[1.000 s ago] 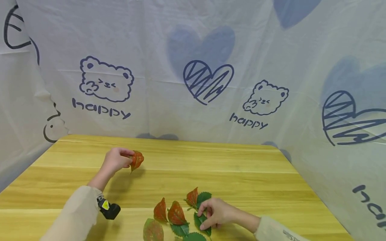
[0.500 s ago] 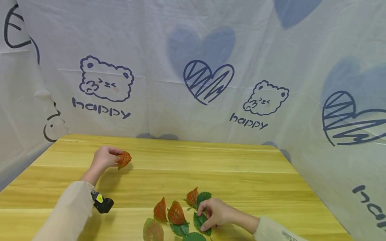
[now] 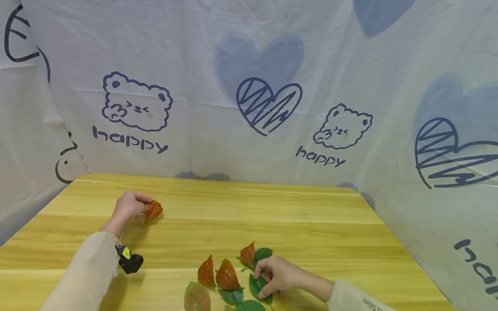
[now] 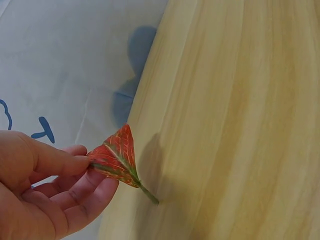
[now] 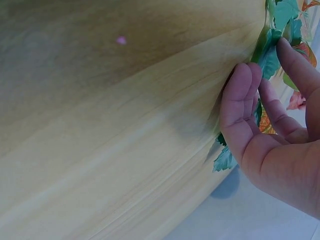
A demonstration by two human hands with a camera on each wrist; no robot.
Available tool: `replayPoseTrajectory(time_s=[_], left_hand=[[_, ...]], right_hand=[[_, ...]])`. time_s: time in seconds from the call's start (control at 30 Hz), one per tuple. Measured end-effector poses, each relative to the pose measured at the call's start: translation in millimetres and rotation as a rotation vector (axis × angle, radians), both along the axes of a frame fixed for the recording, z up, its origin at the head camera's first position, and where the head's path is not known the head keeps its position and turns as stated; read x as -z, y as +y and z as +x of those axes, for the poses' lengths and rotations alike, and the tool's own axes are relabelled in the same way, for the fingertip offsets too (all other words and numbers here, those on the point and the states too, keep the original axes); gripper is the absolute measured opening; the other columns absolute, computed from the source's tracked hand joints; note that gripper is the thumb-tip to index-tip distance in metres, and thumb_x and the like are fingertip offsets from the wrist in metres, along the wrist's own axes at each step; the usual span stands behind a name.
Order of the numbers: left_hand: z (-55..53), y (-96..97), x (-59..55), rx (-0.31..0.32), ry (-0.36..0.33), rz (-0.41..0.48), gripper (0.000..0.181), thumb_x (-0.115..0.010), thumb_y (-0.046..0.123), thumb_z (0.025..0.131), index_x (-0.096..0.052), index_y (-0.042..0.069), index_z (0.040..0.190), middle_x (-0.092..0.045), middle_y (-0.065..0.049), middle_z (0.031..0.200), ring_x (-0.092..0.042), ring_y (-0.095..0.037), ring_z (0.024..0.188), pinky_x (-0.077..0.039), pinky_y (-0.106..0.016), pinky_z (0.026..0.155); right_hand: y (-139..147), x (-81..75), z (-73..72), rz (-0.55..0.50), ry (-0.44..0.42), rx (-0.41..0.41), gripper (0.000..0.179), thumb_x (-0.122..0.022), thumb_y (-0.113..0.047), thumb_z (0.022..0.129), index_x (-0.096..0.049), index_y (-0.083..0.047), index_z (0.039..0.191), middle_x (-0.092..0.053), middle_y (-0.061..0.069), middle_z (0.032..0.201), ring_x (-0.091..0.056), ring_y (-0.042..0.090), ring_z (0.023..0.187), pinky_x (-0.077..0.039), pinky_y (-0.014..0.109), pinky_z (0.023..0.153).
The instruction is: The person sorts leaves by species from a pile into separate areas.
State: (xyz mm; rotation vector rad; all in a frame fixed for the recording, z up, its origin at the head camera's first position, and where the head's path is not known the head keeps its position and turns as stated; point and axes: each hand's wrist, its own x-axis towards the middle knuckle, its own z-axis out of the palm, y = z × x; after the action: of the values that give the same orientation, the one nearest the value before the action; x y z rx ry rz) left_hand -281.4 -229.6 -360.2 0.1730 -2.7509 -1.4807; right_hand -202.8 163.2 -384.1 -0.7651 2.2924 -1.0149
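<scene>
At the table's far left my left hand pinches a red leaf between thumb and fingers. The left wrist view shows this red leaf held just above the wood, its short green stem pointing down and away. On the front right my right hand holds a serrated green leaf, thumb at one edge and index finger at the other. In the right wrist view the right hand covers part of the green leaf, and the other fingers are bent beside it.
Around the right hand lie several leaves: a small red leaf, a red leaf, another red leaf, a red-green leaf and a green leaf. A printed curtain hangs behind the wooden table.
My left hand has moved left with the red leaf and lowered slightly toward the tabletop. The right hand has stayed nearly still on the green leaf.
</scene>
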Motion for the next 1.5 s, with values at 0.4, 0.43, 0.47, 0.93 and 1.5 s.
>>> replayPoseTrajectory(time_s=[0.4,0.43,0.47,0.93,1.5], left_hand=[[-3.6,-1.1,3.6,0.004,-0.041,-0.026,0.033,-0.049,-0.011,0.074,-0.053,-0.018,0.106,-0.052,-0.034,0.102,-0.056,-0.017,0.062,-0.05,-0.029,0.052],[-3.7,-1.3,4.1,0.008,-0.044,-0.023,0.034,-0.048,-0.012,0.074,-0.053,-0.018,0.107,-0.051,-0.034,0.102,-0.056,-0.018,0.063,-0.05,-0.029,0.052],[-3.8,-1.3,4.7,0.01,-0.048,-0.021,0.036,-0.047,-0.012,0.072,-0.052,-0.018,0.107,-0.051,-0.034,0.102,-0.056,-0.018,0.063,-0.05,-0.029,0.052],[4.9,-0.1,0.7,-0.054,0.117,-0.204,0.029,-0.053,0.002,0.078,-0.059,-0.011,0.103,-0.054,-0.03,0.106,-0.051,-0.04,0.092,-0.043,-0.038,0.067],[27.8,32.3,-11.0,0.044,0.246,-0.083,0.02,-0.056,0.002,0.084,-0.061,-0.009,0.099,-0.061,-0.02,0.086,-0.059,-0.022,0.066,-0.05,-0.032,0.057]], right_hand=[[0,3.9,-0.6,0.018,0.001,0.007,0.023,-0.073,0.002,0.069,-0.059,-0.008,0.084,-0.045,-0.001,0.051,-0.038,0.005,0.034,-0.034,0.015,0.034],[0,4.1,-0.7,0.019,0.003,0.006,0.023,-0.073,0.002,0.069,-0.059,-0.008,0.084,-0.045,-0.001,0.051,-0.038,0.005,0.034,-0.034,0.015,0.034],[0,4.2,-0.8,0.021,0.006,0.003,0.023,-0.073,0.002,0.069,-0.059,-0.008,0.084,-0.045,-0.002,0.051,-0.039,0.005,0.034,-0.034,0.015,0.034],[-1,2.8,-0.4,0.057,0.056,-0.006,0.025,-0.074,0.001,0.069,-0.059,-0.007,0.086,-0.045,-0.003,0.054,-0.041,0.006,0.036,-0.037,0.016,0.034],[-5,2.0,-0.1,0.098,0.061,0.024,0.028,-0.074,0.003,0.067,-0.059,-0.006,0.089,-0.05,0.003,0.07,-0.048,0.009,0.041,-0.045,0.024,0.038]])
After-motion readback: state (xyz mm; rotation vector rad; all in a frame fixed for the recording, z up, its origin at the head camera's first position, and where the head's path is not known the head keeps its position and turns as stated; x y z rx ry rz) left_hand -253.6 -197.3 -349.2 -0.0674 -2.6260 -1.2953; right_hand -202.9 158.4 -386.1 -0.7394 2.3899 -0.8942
